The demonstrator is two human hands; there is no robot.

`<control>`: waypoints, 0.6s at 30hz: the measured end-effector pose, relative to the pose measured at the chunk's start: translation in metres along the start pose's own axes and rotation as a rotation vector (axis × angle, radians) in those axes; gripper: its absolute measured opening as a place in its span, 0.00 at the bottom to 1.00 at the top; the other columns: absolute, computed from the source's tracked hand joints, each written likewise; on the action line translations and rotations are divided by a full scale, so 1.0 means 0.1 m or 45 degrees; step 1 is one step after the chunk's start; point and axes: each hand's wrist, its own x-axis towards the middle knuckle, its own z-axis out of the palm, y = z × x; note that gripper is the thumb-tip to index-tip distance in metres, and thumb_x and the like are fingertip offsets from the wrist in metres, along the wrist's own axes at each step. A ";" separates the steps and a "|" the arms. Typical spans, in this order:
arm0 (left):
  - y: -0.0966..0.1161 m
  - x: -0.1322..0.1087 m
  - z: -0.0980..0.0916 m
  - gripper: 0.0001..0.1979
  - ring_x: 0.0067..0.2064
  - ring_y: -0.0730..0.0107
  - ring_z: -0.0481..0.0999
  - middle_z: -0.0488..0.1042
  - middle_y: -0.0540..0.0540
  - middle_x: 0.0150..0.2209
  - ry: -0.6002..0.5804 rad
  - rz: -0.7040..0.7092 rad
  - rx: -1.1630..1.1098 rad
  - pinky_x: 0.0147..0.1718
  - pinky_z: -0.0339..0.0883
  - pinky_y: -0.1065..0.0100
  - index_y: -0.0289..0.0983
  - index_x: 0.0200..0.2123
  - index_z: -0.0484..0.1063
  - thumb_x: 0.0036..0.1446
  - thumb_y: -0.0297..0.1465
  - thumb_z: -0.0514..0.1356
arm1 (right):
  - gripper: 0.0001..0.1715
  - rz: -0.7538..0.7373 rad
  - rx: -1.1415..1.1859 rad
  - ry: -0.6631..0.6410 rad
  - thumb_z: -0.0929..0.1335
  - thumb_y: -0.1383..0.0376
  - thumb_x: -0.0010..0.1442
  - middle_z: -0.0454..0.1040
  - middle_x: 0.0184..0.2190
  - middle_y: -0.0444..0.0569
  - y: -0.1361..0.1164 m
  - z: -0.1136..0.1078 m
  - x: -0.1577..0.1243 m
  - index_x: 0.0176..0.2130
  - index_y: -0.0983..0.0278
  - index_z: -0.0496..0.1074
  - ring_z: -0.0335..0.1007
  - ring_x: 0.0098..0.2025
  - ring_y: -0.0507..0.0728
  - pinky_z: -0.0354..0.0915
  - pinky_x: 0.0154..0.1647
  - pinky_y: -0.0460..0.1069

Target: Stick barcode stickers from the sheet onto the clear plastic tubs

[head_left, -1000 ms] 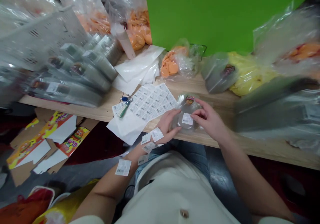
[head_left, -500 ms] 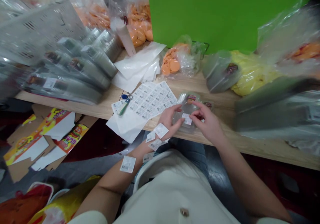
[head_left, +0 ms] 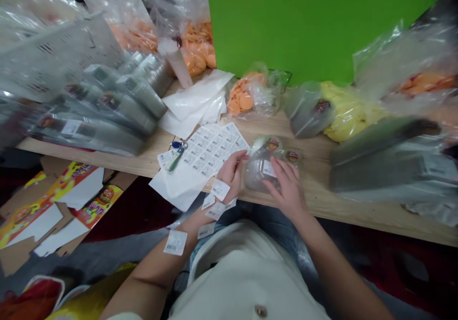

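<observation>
A small clear packet [head_left: 260,171] with a white label and a cartoon print lies at the wooden table's [head_left: 322,201] near edge. My left hand [head_left: 232,171] curls round its left side, thumb on top. My right hand [head_left: 286,189] lies on the packet with fingers stretched flat, pressing down by the label. A second small packet [head_left: 291,156] peeks out just behind. Several white barcode stickers [head_left: 219,190] cling to my left wrist and forearm. A sheet of the same stickers [head_left: 211,148] lies left of the packet.
Stacks of filled clear packets [head_left: 107,105] crowd the table's left, and more lie at the right [head_left: 386,167]. Bags of orange discs [head_left: 246,96] and a yellow bag [head_left: 347,110] sit before a green board [head_left: 304,24]. Keys [head_left: 177,153] rest on the sheet. Printed cartons [head_left: 71,191] lie on the floor.
The packet has come down flat onto the table. My right hand went from pinching at the label to lying flat over it. My left hand slid to the packet's left edge.
</observation>
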 end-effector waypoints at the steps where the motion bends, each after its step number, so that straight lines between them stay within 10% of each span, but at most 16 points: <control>1: 0.06 0.01 -0.04 0.14 0.49 0.65 0.70 0.73 0.43 0.46 0.053 -0.060 -0.045 0.51 0.61 0.60 0.37 0.48 0.65 0.61 0.34 0.49 | 0.32 0.000 0.052 0.037 0.63 0.59 0.60 0.62 0.55 0.53 0.01 -0.05 0.01 0.61 0.59 0.53 0.56 0.56 0.62 0.55 0.55 0.60; 8: 0.46 0.02 0.05 0.29 0.31 0.71 0.75 0.75 0.48 0.31 -0.625 -0.581 -0.886 0.34 0.67 0.68 0.37 0.53 0.58 0.49 0.36 0.63 | 0.25 -0.103 0.259 0.107 0.64 0.65 0.58 0.56 0.58 0.50 -0.04 -0.44 -0.11 0.54 0.52 0.63 0.55 0.56 0.61 0.55 0.54 0.60; 18: 0.27 0.16 0.06 0.35 0.23 0.76 0.69 0.66 0.57 0.21 -0.653 -0.438 -0.569 0.26 0.66 0.70 0.37 0.56 0.52 0.48 0.40 0.62 | 0.26 0.444 0.560 0.512 0.54 0.56 0.63 0.61 0.55 0.54 0.39 -0.58 -0.37 0.60 0.55 0.50 0.62 0.54 0.60 0.60 0.52 0.62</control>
